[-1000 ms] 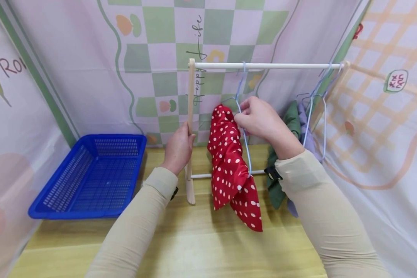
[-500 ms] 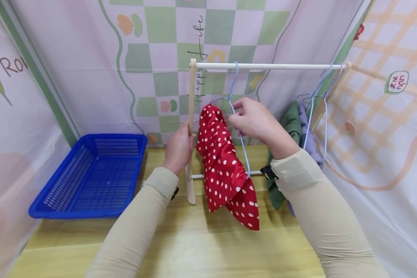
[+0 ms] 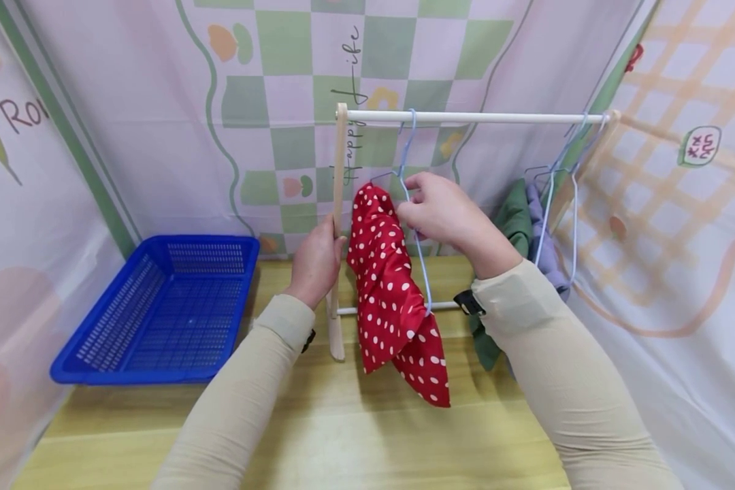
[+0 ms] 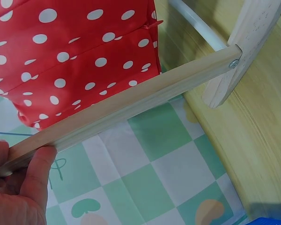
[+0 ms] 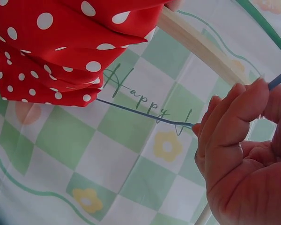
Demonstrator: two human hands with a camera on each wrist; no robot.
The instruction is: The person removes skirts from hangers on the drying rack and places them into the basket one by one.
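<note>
A red cloth garment with white dots [image 3: 386, 272] hangs on a light-blue wire hanger [image 3: 422, 262], hooked over the white top rail [image 3: 496, 118] of a small clothes rack. My right hand [image 3: 444, 212] pinches the hanger just below its neck; in the right wrist view the fingers [image 5: 239, 126] curl around the blue wire. With my left hand [image 3: 315, 262] I grip the rack's left wooden upright [image 3: 339, 170]. The left wrist view has thumb and fingers [image 4: 37, 173] on either side of that wood, the garment [image 4: 84, 56] close beside it.
Green [image 3: 514, 214] and purple [image 3: 545, 245] garments hang on hangers at the rack's right end. A blue plastic basket [image 3: 153, 376] stands left of the rack on the wooden table [image 3: 318, 435]. Printed fabric walls [image 3: 128, 68] enclose the back and sides.
My right hand has slid the hanger with the red dotted garment leftward along the rail, toward the left upright. The left hand stays on the upright.
</note>
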